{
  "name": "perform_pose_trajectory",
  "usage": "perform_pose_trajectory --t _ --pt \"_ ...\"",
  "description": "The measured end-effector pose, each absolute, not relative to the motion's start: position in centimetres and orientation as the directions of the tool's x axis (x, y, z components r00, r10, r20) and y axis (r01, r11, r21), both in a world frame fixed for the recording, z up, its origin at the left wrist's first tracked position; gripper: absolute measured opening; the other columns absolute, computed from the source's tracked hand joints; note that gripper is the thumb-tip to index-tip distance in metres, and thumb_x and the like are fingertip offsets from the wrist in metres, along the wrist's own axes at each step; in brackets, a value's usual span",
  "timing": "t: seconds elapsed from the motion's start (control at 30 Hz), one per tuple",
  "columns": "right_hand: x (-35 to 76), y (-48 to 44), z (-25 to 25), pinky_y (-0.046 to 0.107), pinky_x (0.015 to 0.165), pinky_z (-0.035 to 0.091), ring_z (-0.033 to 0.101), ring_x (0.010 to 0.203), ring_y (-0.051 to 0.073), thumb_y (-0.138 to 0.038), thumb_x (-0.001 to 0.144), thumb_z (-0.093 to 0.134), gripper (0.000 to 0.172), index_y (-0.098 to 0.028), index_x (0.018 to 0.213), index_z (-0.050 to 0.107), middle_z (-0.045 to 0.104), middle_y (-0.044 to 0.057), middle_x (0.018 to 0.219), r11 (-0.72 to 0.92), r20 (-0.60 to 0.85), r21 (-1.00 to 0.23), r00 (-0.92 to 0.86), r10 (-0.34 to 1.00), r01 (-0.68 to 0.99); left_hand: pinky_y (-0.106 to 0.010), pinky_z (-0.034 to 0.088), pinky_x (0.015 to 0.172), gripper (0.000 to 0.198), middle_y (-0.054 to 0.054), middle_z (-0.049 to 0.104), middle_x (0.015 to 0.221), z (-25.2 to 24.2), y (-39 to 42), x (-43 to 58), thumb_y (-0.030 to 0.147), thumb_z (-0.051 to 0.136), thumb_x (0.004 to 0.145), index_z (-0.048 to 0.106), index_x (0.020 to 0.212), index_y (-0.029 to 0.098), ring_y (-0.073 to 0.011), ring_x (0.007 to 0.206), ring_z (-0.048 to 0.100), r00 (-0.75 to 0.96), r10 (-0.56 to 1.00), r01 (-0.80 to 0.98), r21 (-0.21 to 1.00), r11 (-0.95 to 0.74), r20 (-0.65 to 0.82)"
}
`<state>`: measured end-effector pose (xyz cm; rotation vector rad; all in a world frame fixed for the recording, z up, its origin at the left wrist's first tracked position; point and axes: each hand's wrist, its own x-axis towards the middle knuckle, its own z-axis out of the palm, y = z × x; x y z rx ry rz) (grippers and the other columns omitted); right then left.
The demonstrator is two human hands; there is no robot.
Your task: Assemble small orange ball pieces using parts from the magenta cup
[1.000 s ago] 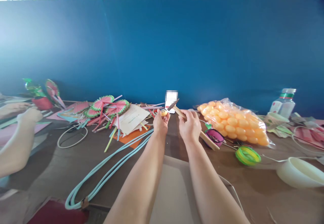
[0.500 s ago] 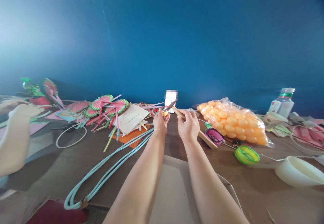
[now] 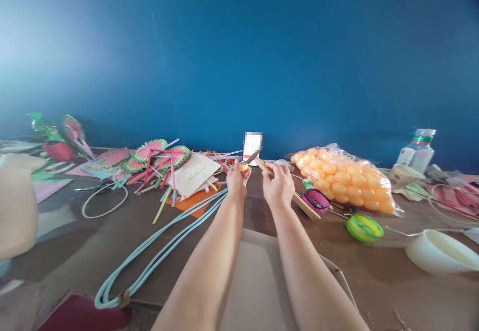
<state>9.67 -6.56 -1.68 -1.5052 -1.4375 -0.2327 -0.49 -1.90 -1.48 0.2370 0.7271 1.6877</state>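
In the head view my left hand (image 3: 236, 180) is closed, its fingertips pinching a small round yellow piece (image 3: 243, 166) with a shiny patch on top. My right hand (image 3: 277, 182) is wrapped round the long wooden handle of a knife (image 3: 265, 166). Its dark pointed blade leans up and left, close beside the yellow piece; whether the two touch I cannot tell. Behind both hands stands a phone (image 3: 251, 158) with a bright screen. The lower end of the handle sticks out past my right hand, beside a small purple pouch (image 3: 316, 200).
To the right lie a clear bag of orange balls (image 3: 342, 177), a green-yellow coil (image 3: 364, 227), a white bowl (image 3: 424, 253) and a bottle (image 3: 415, 154). Leftward are watermelon paper fans (image 3: 172, 159), papers (image 3: 192, 173) and looped light-blue tubing (image 3: 138, 256). Another person's arm (image 3: 17, 206) reaches in at left.
The other person's arm at the left has drawn back toward the frame's edge, its hands now largely out of view. My own hands have hardly moved.
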Motion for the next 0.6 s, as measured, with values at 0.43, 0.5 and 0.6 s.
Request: perform_pose_trajectory --t 0.43,0.5,0.6 --pt "9.93 -6.32 -1.71 0.033 0.082 0.046 0.059 0.095 0.022 -0.021 0.081 0.059 0.024 -0.024 0.104 0.068 0.064 0.007 0.107 0.256 0.731 -0.588 0.368 0.574 0.767 -0.021 0.055 0.061 0.019 -0.003 0.062 0.072 -1.26 -1.64 -0.69 0.031 0.054 0.093 0.057 0.083 0.015 -0.0097 0.06 0.062 -0.192 0.909 -0.87 0.494 0.017 -0.371" --pt "9.97 -6.33 -1.66 0.034 0.082 0.046 0.059 0.095 0.022 -0.022 0.081 0.059 0.024 -0.024 0.104 0.068 0.064 0.007 0.107 0.264 0.734 -0.589 0.369 0.57 0.764 -0.021 0.054 0.06 0.019 -0.004 0.062 0.073 -1.12 -1.7 -0.77 0.03 0.053 0.094 0.056 0.084 0.015 -0.0098 0.06 0.062 -0.175 0.902 -0.882 0.471 0.034 -0.394" --pt "9.87 -6.38 -1.66 0.034 0.084 0.046 0.059 0.096 0.022 -0.021 0.082 0.059 0.025 -0.024 0.104 0.068 0.065 0.007 0.107 0.289 0.752 -0.561 0.332 0.569 0.776 -0.02 0.054 0.059 0.019 -0.004 0.061 0.073 -0.95 -1.81 -0.81 0.03 0.052 0.094 0.056 0.083 0.014 -0.0093 0.059 0.061 -0.17 0.9 -0.895 0.446 0.029 -0.4"
